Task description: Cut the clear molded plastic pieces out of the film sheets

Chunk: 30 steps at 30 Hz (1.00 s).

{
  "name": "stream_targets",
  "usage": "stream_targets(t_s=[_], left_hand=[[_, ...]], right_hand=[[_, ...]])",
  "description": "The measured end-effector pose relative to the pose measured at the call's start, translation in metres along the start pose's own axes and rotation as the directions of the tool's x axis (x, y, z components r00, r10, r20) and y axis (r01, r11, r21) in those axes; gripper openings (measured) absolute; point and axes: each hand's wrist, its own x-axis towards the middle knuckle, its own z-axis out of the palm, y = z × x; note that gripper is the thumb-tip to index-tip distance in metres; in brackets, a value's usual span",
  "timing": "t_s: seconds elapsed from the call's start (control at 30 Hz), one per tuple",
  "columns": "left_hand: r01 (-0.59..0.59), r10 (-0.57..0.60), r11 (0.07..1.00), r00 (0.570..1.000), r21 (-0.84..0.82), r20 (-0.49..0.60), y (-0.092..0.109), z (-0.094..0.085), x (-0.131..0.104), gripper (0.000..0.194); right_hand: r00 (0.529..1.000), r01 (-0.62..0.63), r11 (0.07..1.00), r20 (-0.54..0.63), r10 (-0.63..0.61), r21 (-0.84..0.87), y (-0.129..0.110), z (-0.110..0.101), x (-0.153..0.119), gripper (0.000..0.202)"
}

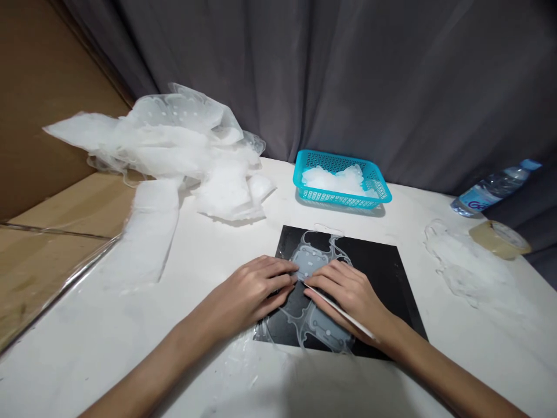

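A sheet of translucent, rubbery moulded pieces (310, 259) joined by thin curling strips lies on a black mat (378, 267). My left hand (256, 287) rests on the mat's left side, fingers curled and close together, its fingertips at the edge of the upper piece. They appear to grip that edge, though the contact is partly hidden. In my right hand (348, 290) is a thin white stick-like tool (342, 312), held like a pen with its tip at the same piece's lower edge. Below that hand, another translucent piece (328, 328) is partly covered.
A blue basket (343, 200) behind the mat holds white translucent pieces (335, 179). At left is a heap of white sheets (187, 145) beside cardboard (65, 203). To the right are a water bottle (491, 188), a tape roll (500, 239) and clear scrap (456, 261).
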Motion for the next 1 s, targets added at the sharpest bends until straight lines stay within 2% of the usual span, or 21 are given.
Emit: stream_targets(t_s=[0.3, 0.6, 0.77, 1.0], left_hand=[[-0.032, 0.033, 0.997, 0.999, 0.067, -0.012, 0.002, 0.000, 0.000, 0.026], [-0.013, 0.013, 1.000, 0.999, 0.001, -0.031, 0.007, -0.005, 0.005, 0.021], [-0.015, 0.015, 1.000, 0.999, 0.012, -0.030, 0.007, -0.005, 0.004, 0.020], [0.014, -0.014, 1.000, 0.999, -0.004, -0.034, 0.007, -0.005, 0.002, 0.023]], right_hand=[[0.996, 0.084, 0.983, -0.005, -0.086, -0.163, -0.001, 0.008, 0.004, 0.019], [0.984, 0.180, 0.939, 0.067, -0.168, -0.293, 0.007, 0.020, -0.008, 0.013], [0.983, 0.181, 0.919, 0.106, -0.153, -0.349, 0.000, 0.021, -0.002, 0.013], [0.986, 0.137, 0.946, 0.135, -0.101, -0.294, 0.003, 0.012, -0.011, 0.010]])
